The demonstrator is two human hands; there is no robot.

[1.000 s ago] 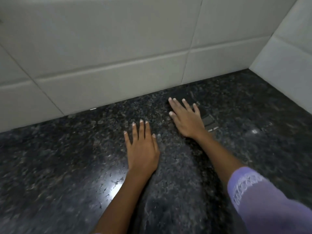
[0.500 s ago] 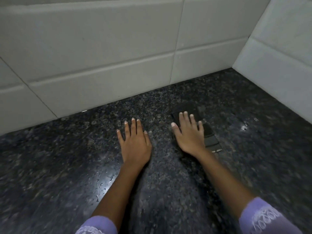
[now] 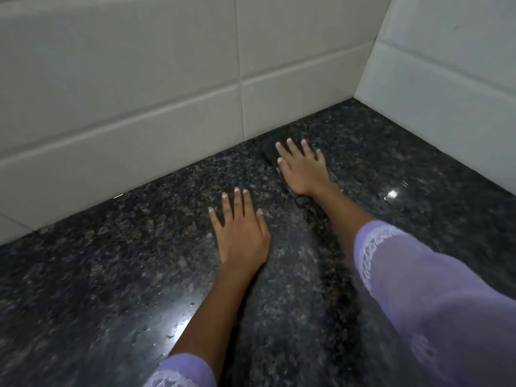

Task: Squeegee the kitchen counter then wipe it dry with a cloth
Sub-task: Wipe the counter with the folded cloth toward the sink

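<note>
**A:** Starting at the left, what are you seeing?

**B:** I'm looking down at the dark speckled counter. White wall tiles are running along its back edge, and a bright glare patch with small droplets is sitting on the front-left part. Nothing is standing on that side.

**A:** And the left hand?

**B:** The left hand is lying flat on the counter near the middle, palm down, fingers straight and slightly spread, grasping nothing. A lilac sleeve with a lace cuff is showing at the bottom edge.

**A:** Where's the cloth?

**B:** I'm making out a dark cloth near the back edge, close to the back-right corner, just short of the tiles. It's blending into the stone, so I can't trace its outline well. The right hand is covering most of it, pressing down with straight fingers, not clenching.

**A:** Anything blocking your view?

**B:** The right forearm and its lilac sleeve are hiding much of the front-right counter. Further right, a small glint is shining on the stone, and the side wall is meeting the back tiles at the corner.
</note>
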